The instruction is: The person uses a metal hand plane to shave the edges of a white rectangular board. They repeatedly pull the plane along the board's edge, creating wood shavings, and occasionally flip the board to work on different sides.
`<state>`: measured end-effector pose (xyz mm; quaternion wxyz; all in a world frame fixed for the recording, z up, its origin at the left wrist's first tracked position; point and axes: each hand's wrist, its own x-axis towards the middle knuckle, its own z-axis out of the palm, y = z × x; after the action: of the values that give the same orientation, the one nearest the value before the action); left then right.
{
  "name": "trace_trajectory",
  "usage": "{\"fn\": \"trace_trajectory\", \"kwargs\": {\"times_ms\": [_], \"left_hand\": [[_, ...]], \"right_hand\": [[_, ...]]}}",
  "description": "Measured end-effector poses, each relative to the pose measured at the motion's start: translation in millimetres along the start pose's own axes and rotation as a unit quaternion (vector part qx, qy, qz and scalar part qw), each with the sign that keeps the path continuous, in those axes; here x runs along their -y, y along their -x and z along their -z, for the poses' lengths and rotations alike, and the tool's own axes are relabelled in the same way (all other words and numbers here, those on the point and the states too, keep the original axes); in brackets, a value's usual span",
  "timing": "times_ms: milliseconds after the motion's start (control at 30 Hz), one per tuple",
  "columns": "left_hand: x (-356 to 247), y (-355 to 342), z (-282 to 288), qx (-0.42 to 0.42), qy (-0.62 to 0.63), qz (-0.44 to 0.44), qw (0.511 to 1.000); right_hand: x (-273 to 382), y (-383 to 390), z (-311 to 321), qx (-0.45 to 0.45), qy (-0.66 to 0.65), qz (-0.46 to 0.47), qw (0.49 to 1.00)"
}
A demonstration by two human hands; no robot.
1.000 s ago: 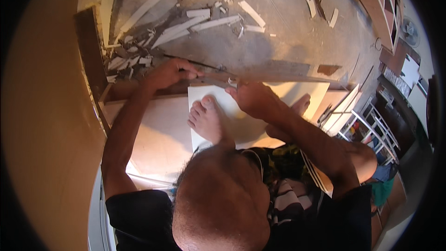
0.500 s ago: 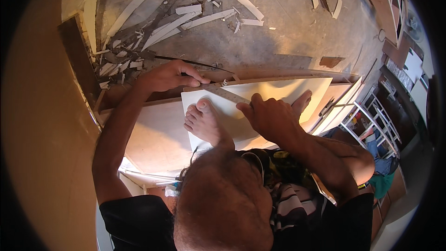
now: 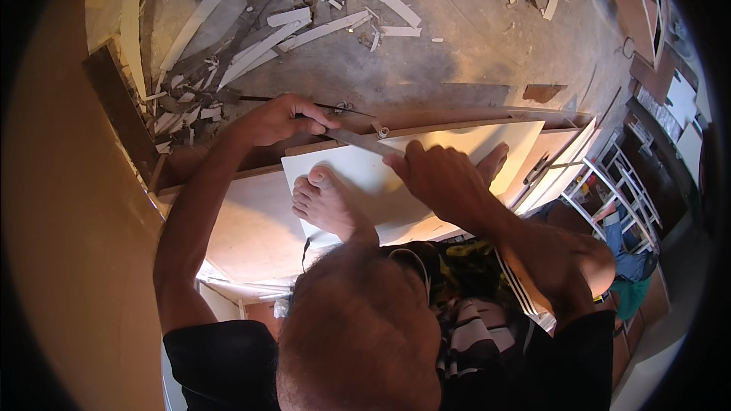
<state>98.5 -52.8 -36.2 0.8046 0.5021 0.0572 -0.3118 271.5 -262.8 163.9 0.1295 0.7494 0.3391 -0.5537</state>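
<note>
A flat grey metal file [image 3: 364, 141] spans the gap between my hands, slanting across the far edge of a white board [image 3: 365, 183]. My left hand [image 3: 283, 119] pinches its far left end between thumb and fingers. My right hand [image 3: 443, 183] is closed round the near right end, hiding that part. Beside the file, a small pale curl [image 3: 382, 132] stands at the board's edge. My bare left foot [image 3: 326, 202] rests on the board, and my other foot [image 3: 493, 164] is at its right side.
Under the board lies a long brown wooden panel [image 3: 244, 221] with a raised frame. White and dark strips [image 3: 255, 53] and broken scraps litter the concrete floor beyond. A brown upright surface [image 3: 68, 221] stands at left. A white metal rack [image 3: 620, 198] is at right.
The file has moved slightly rightward along the board's edge and turned, showing a narrower face. Both hands have kept their grip. The whole view has shifted a little.
</note>
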Motion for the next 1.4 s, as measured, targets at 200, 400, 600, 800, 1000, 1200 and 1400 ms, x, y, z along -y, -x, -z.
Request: {"fn": "trace_trajectory", "kwargs": {"times_ms": [200, 400, 600, 800, 1000, 1200, 1400], "left_hand": [[-18.9, 14.6, -2.3, 0.025, 0.063, 0.064, 0.996], [-3.2, -11.7, -3.1, -0.007, -0.037, 0.052, 0.998], [-23.1, 3.7, -7.5, 0.04, 0.023, 0.091, 0.995], [-12.8, 6.2, -1.1, 0.002, 0.002, 0.088, 0.996], [-3.4, 5.6, -7.7, -0.004, -0.001, 0.041, 0.999], [-27.4, -12.6, -7.6, 0.027, -0.038, 0.055, 0.997], [-17.5, -26.0, -28.3, 0.018, 0.048, 0.061, 0.997]], "right_hand": [[9.9, 23.7, -0.4, 0.006, 0.003, -0.008, 1.0], [-14.2, -7.2, -6.7, 0.004, -0.006, 0.004, 1.0], [6.9, 22.5, 12.9, 0.004, 0.01, -0.01, 1.0], [2.4, 4.6, -12.9, -0.014, 0.003, -0.003, 1.0], [5.2, 11.1, -5.9, -0.022, 0.011, 0.007, 1.0], [-5.9, 20.4, -2.0, -0.011, 0.034, -0.032, 0.999], [-19.7, 27.4, 4.3, -0.002, 0.088, -0.045, 0.995]]}}
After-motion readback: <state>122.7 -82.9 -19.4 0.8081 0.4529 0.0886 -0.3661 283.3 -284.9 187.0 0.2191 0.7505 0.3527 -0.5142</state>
